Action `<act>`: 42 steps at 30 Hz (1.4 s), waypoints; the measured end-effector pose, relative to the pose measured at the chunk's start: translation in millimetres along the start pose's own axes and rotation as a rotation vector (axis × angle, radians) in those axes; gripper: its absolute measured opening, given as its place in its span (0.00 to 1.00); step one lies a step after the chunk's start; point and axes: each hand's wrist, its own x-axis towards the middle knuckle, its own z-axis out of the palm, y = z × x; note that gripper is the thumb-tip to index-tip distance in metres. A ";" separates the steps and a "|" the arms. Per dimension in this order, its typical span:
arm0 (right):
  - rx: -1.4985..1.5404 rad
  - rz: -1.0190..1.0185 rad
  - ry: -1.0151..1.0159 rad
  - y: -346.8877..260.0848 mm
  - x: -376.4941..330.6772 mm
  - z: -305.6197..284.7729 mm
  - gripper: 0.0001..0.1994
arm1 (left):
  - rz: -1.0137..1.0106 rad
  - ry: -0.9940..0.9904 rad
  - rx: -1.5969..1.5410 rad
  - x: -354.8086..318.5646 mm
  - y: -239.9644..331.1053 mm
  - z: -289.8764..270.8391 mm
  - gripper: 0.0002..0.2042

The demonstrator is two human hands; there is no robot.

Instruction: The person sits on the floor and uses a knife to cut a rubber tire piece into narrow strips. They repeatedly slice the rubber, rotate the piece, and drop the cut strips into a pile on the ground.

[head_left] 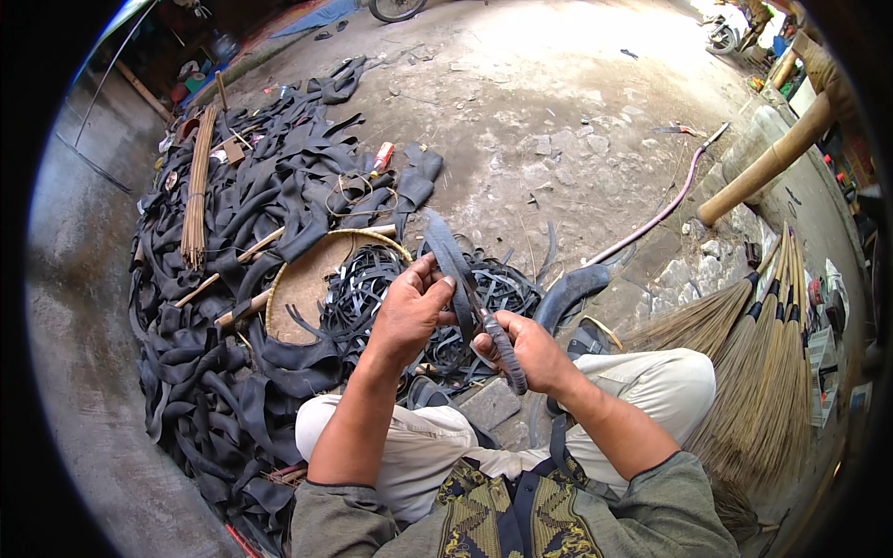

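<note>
Long-bristled brooms [765,372] fan out at right, near a bamboo pole [767,161]. A thin-stick bundle [198,191] lies at left.

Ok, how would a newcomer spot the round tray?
Find the big heap of black rubber covering the ground at the left. At its right edge, just left of the person's left hand, lies a shallow round tray partly covered by thin black strips. Its pale base and curved rim set it apart from the dark rubber and straight sticks beside it.

A grey rubber strip [446,244] slants in the left hand [407,307] beside a dark cutting tool [505,352] in the right hand [535,356].
</note>
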 end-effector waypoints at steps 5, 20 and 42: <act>-0.096 -0.029 0.048 -2.5 -0.4 0.9 0.26 | 0.001 0.002 0.070 -0.6 -5.1 0.3 0.21; -0.193 -0.072 0.118 2.1 -1.3 7.8 0.27 | 0.030 0.058 0.013 -0.9 2.5 -0.3 0.25; -0.103 0.006 0.114 -8.9 -4.6 5.3 0.23 | 0.060 0.057 0.128 -2.8 0.7 7.3 0.31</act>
